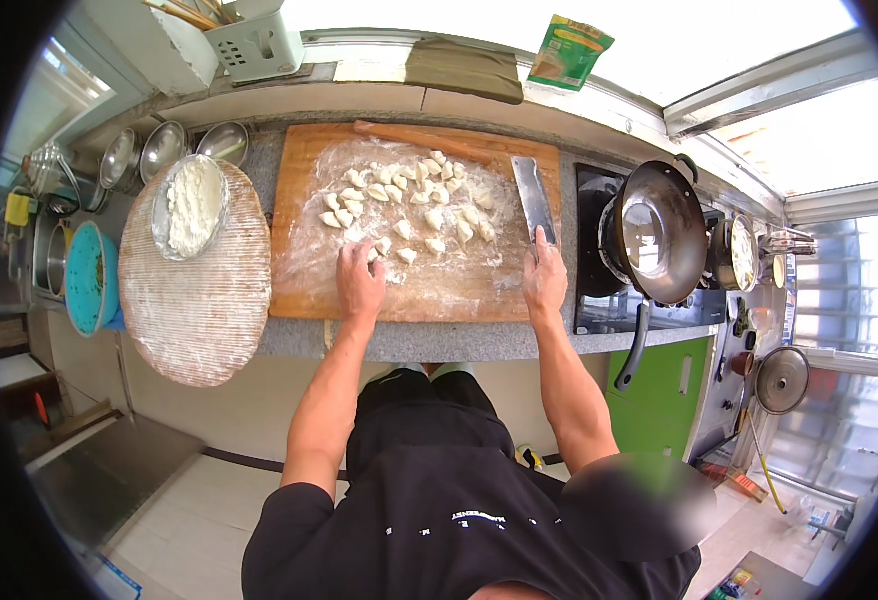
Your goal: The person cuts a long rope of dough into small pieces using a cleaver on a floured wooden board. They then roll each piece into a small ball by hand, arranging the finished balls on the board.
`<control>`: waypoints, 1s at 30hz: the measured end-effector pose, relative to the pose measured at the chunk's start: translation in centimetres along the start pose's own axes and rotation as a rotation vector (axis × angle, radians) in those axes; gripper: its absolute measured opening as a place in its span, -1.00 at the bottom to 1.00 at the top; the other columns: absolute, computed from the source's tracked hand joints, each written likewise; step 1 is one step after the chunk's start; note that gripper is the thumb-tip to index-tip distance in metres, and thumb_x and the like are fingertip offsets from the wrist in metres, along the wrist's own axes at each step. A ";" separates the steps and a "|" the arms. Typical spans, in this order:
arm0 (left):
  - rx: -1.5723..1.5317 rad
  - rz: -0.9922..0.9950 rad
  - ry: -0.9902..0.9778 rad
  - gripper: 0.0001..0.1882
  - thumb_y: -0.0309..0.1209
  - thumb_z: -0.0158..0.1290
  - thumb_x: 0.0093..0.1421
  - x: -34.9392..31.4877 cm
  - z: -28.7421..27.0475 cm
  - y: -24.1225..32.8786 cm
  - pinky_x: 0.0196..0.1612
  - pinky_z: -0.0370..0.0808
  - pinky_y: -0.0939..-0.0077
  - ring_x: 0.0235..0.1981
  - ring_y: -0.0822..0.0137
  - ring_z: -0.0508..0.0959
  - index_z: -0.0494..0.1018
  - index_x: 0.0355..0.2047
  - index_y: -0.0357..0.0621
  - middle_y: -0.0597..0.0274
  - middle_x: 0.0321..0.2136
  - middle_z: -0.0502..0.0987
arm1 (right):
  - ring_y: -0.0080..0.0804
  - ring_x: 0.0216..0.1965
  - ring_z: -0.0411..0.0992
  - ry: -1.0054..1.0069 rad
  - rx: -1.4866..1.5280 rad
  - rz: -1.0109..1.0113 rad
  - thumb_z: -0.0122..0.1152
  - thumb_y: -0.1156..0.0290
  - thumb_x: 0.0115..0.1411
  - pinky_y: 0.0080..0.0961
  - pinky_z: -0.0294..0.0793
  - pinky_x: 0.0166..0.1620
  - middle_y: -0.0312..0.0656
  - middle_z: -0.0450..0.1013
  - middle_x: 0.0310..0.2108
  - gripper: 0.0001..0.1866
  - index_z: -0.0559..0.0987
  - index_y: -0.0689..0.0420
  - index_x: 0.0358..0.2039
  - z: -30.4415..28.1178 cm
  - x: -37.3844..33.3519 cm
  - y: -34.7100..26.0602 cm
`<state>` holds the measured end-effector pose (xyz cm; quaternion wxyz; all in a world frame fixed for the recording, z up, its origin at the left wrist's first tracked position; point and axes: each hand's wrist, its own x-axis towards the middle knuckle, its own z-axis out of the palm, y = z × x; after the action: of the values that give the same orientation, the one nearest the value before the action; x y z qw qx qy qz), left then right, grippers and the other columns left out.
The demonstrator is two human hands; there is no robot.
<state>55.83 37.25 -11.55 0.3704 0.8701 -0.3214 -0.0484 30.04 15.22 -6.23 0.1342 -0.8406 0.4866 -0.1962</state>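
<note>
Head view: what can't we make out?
All in the head view:
- Cleaver handle: mostly hidden by the right hand.
- Left hand palm: hidden by the hand's own back; contact with the nearest dough piece unclear.
- Wok underside: hidden by its own bowl.
- Blue bowl contents: too small to identify.
- Lower right: a blurred patch masks what's there.

There are two hands [360,284], one cleaver [532,198], one rolling pin [429,143], one wok [663,240] and more than twenty dough pieces [434,217].
</note>
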 end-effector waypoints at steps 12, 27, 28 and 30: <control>0.265 -0.089 0.148 -0.24 -0.35 0.28 0.22 1.4 -1.2 2.3 0.47 0.19 -0.20 0.45 -0.25 0.22 0.33 0.43 -0.11 -0.24 0.48 0.10 | 0.17 0.16 0.43 0.122 -0.122 -0.155 0.39 0.34 0.25 0.02 0.41 0.23 0.15 0.48 0.14 -0.57 0.68 0.17 0.13 2.0 1.8 -1.8; 0.069 0.123 -0.248 -0.35 -0.30 0.05 0.40 2.1 1.1 4.0 0.53 0.15 -0.13 0.48 -0.31 0.18 0.27 0.47 -0.19 -0.23 0.53 0.12 | 0.33 0.30 0.38 -0.195 0.511 -0.457 0.44 0.38 0.12 0.04 0.37 0.36 0.28 0.40 0.32 -0.45 0.65 0.17 0.17 9.5 7.8 -10.9; 0.101 0.099 -0.218 -0.33 -0.27 0.05 0.41 1.7 0.9 3.4 0.53 0.13 -0.15 0.50 -0.32 0.16 0.26 0.48 -0.18 -0.23 0.54 0.09 | 0.33 0.29 0.38 -0.138 0.497 -0.400 0.45 0.37 0.12 0.05 0.37 0.36 0.27 0.39 0.34 -0.41 0.63 0.17 0.20 9.9 9.3 -11.4; 0.158 0.064 -0.169 -0.30 -0.20 0.04 0.43 1.4 0.8 2.6 0.54 0.09 -0.19 0.52 -0.34 0.11 0.22 0.51 -0.16 -0.24 0.56 0.03 | 0.25 0.45 0.23 -0.169 0.262 -0.400 0.39 0.13 0.22 0.12 0.26 0.45 0.22 0.25 0.44 -0.26 0.47 0.11 0.38 10.1 11.1 -12.9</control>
<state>55.27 34.53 -10.17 0.2738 0.8787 -0.3819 -0.0841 49.56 12.24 -7.59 0.2409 -0.9090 0.2680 -0.2092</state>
